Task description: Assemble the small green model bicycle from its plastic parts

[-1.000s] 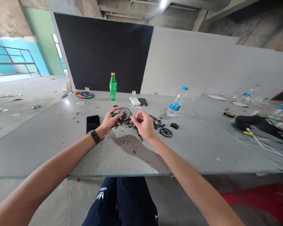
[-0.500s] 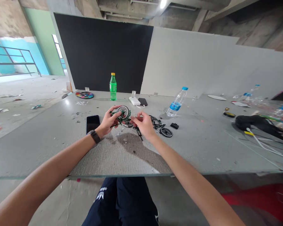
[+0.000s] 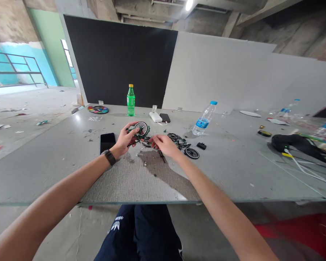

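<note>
My left hand (image 3: pixel 125 137) is closed round a green model bicycle (image 3: pixel 140 129), its spoked wheel facing up and the thumb lying near the hub. Just to the right, my right hand (image 3: pixel 163 142) has its thumb and fingers pinched together close to the bicycle's lower parts. Whatever sits between those fingertips is too small to make out. Beyond the right hand lies a second green model bicycle (image 3: pixel 181 142) on its side, with a black wheel (image 3: pixel 192 153) towards me. Thin black parts (image 3: pixel 162 156) lie on the table beneath the right hand.
A phone (image 3: pixel 107 141) lies left of my hands. Further back stand a green bottle (image 3: pixel 130 100) and a tilted water bottle (image 3: pixel 205 119), with a white power bank (image 3: pixel 155 117) between. A small black block (image 3: pixel 201 145) and a tape roll (image 3: pixel 264 133) lie to the right.
My right hand has turned and dropped slightly, its fingers now lower beside the held bicycle. A small green piece on the table behind it is now uncovered. The left hand keeps its hold.
</note>
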The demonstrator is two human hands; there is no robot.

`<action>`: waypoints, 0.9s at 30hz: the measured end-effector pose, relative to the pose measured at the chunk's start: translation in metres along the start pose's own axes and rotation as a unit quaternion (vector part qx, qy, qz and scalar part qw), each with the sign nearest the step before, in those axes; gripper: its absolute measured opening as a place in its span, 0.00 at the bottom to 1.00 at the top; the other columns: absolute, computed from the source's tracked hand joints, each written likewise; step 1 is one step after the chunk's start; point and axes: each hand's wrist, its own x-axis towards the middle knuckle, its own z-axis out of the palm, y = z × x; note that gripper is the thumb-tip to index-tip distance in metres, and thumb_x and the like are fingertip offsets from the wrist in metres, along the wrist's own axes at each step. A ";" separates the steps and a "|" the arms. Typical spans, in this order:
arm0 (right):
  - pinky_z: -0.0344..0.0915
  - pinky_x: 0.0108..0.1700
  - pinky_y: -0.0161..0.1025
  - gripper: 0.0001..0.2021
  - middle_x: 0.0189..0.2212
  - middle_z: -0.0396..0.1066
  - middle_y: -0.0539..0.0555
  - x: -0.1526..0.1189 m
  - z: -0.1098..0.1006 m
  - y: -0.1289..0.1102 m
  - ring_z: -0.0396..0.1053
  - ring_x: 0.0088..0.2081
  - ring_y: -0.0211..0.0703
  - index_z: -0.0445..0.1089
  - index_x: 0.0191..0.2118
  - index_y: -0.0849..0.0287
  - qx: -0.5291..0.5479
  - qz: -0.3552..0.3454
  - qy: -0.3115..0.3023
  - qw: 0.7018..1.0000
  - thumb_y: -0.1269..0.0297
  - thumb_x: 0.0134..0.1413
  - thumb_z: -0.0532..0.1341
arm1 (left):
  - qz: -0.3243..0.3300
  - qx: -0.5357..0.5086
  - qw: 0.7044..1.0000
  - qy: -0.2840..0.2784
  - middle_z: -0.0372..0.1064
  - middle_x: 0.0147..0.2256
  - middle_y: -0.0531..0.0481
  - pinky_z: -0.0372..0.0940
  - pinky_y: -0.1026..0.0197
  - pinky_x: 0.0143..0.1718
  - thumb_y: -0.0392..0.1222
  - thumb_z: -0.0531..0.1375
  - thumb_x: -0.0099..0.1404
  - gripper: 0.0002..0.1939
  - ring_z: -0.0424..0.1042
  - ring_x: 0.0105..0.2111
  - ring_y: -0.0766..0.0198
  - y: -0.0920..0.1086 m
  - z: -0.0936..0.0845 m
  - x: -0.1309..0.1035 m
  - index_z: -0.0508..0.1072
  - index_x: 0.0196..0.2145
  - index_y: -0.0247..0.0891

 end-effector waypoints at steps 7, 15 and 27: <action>0.68 0.39 0.42 0.13 0.36 0.80 0.57 -0.002 -0.007 -0.003 0.74 0.35 0.46 0.78 0.39 0.59 -0.008 -0.031 -0.057 0.998 0.55 0.60 0.63 | -0.024 0.018 0.999 0.014 0.76 0.39 0.44 0.52 0.72 0.14 0.46 0.67 0.61 0.29 0.78 0.26 0.61 -0.001 0.000 0.000 0.66 0.58 0.42; 0.70 0.45 0.44 0.08 0.39 0.80 0.57 0.000 -0.007 0.003 0.76 0.39 0.45 0.79 0.39 0.58 0.053 -0.009 -0.028 0.998 0.61 0.57 0.67 | -0.041 0.033 0.999 -0.004 0.76 0.39 0.43 0.52 0.71 0.13 0.45 0.66 0.64 0.27 0.78 0.25 0.61 -0.005 -0.002 0.001 0.66 0.58 0.42; 0.66 0.35 0.39 0.11 0.29 0.74 0.51 -0.002 0.004 0.002 0.71 0.32 0.41 0.71 0.36 0.58 0.119 0.036 0.049 0.991 0.60 0.49 0.70 | -0.075 0.047 0.996 -0.003 0.77 0.38 0.42 0.50 0.71 0.14 0.45 0.65 0.65 0.25 0.77 0.24 0.63 -0.005 -0.001 0.000 0.68 0.58 0.40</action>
